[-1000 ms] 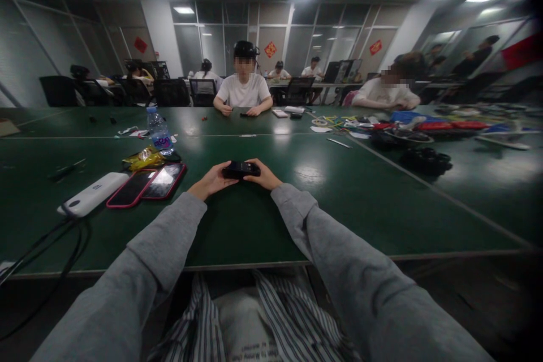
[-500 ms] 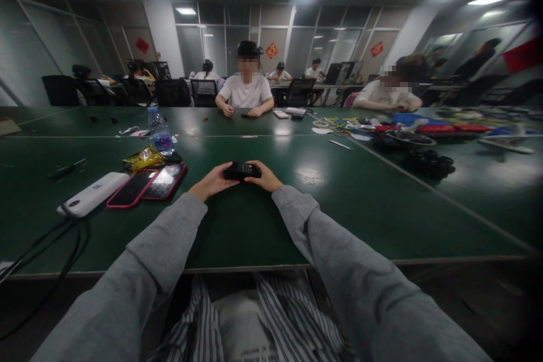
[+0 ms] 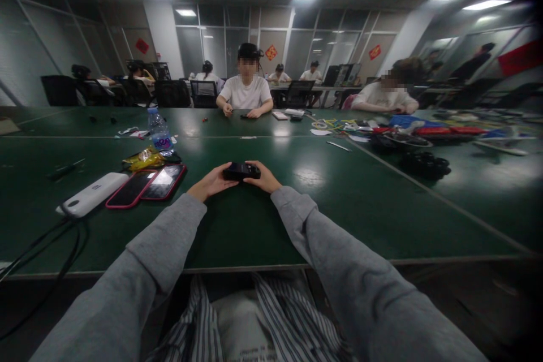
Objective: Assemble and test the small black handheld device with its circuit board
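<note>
Between both hands is a small black box-shaped device (image 3: 240, 172), dark on top with some lighter marks toward its right end; its exact kind is too small to make out. My left hand (image 3: 212, 182) grips its left end, fingers along the near side. At the right end, my right hand (image 3: 266, 177) is closed on it, thumb at the near edge. The device is at or just above the green table (image 3: 254, 232); I cannot tell whether it touches. Left of my hands lie two phones with pinkish-red edges, the nearer phone (image 3: 132, 189) and the farther phone (image 3: 164, 182).
A white power bank (image 3: 92, 194) with black cables lies at left. Behind the phones are a yellow wrapper (image 3: 145, 158) and a plastic bottle (image 3: 160, 133). Cables and coloured items (image 3: 436, 125) crowd the right, near a black bundle (image 3: 425, 164). A person (image 3: 245, 90) sits opposite.
Both hands stay on the black device in nearly the same place; the light marks on its top look slightly different. The view shifts slightly.
</note>
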The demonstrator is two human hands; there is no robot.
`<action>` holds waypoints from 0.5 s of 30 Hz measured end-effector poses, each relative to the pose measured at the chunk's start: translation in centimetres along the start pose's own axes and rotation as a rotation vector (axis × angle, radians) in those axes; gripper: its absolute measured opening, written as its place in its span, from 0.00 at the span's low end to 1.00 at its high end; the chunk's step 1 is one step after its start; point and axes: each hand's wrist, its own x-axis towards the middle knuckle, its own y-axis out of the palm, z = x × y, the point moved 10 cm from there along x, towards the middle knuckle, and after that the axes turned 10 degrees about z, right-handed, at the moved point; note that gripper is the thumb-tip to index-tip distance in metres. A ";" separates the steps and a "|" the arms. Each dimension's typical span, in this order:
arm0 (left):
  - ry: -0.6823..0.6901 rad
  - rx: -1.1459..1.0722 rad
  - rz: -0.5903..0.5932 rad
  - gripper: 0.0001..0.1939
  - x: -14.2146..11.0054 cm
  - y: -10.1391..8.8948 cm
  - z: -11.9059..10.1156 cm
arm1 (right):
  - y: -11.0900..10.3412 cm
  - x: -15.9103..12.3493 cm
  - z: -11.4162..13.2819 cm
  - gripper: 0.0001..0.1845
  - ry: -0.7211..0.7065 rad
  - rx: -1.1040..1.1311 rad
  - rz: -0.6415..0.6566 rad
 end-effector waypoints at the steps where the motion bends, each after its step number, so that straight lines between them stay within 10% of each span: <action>1: 0.000 0.001 0.000 0.20 0.0 0.0 0.0 | 0.0 0.0 0.0 0.33 0.003 -0.002 0.003; 15: -0.003 0.008 -0.004 0.20 -0.2 0.1 0.1 | 0.0 -0.1 -0.3 0.30 0.036 0.002 0.000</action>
